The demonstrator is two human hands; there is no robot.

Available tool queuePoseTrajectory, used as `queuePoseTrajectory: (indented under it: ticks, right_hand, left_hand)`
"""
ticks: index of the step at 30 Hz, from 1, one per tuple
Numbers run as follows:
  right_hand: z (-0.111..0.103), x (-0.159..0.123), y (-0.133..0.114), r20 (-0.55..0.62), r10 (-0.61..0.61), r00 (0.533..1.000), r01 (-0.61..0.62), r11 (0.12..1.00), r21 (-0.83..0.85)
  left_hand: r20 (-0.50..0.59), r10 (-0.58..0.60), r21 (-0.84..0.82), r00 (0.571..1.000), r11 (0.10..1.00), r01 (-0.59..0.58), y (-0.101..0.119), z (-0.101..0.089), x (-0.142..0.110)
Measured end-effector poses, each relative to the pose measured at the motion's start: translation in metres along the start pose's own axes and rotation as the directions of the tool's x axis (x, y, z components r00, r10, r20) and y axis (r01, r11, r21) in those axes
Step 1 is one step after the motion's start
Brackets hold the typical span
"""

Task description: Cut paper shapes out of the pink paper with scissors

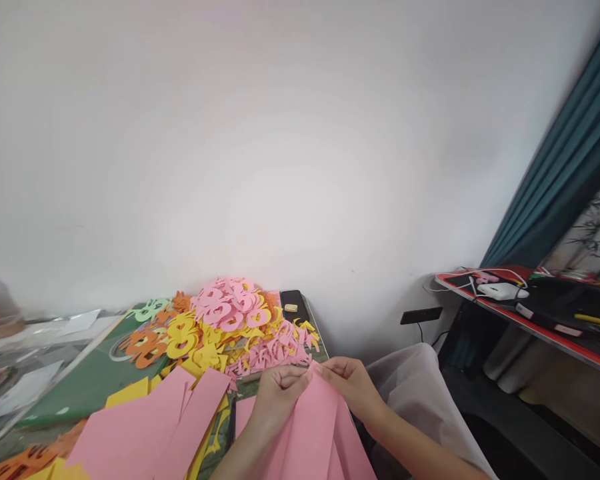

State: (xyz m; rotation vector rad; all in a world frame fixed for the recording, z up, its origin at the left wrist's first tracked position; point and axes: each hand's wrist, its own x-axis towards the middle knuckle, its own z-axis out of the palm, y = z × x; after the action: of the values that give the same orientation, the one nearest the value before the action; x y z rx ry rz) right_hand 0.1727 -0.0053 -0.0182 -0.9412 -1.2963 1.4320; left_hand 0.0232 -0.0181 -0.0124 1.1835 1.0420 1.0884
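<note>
The left hand and right hand are close together, both pinching the top edge of a folded sheet of pink paper, which hangs down toward the near edge of the desk. The fingers of each hand are curled tightly around the fold. Just left of them lie more pink sheets, cut into long flaps, over yellow paper.

Beyond the hands, the green desktop is heaped with cut-out paper shapes: pink cut-outs at the top of the pile, with yellow cut-outs and orange cut-outs around them. A dark phone sits at the far corner, with a small tan block on it. A white wall rises behind the desk, and a black socket is mounted low on it. To the right, a teal curtain hangs above a red-edged shelf holding a white glue gun, cables and yellow-handled pliers.
</note>
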Motion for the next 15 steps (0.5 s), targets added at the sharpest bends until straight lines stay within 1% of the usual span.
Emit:
queuePoseTrajectory:
  ticks: [3,8,12,15]
  right_hand:
    - [0.0013,-0.0006,0.0011,-0.019,-0.012,1.0,0.012,1.0,0.012]
    - [0.001,0.0001,0.0012,0.012,-0.055,0.998,0.055,0.998,-0.022]
    - [-0.0017,0.0022,0.0058,0.014,-0.085,0.996,0.086,0.992,-0.092]
    - [-0.0025,0.0021,0.0077,0.009,-0.102,0.995,0.102,0.976,-0.192]
  left_hand:
    - [-0.013,-0.01,-0.043,1.0,0.999,0.009,0.0002,0.0017,-0.0012]
    - [-0.073,-0.01,-0.068,0.997,0.998,0.005,0.003,0.0042,-0.0025]
    - [-0.062,0.038,-0.057,0.997,0.997,-0.042,0.0013,0.0024,-0.0015]
    - [-0.041,0.042,-0.023,0.998,0.999,-0.043,0.0,0.0022,-0.002]
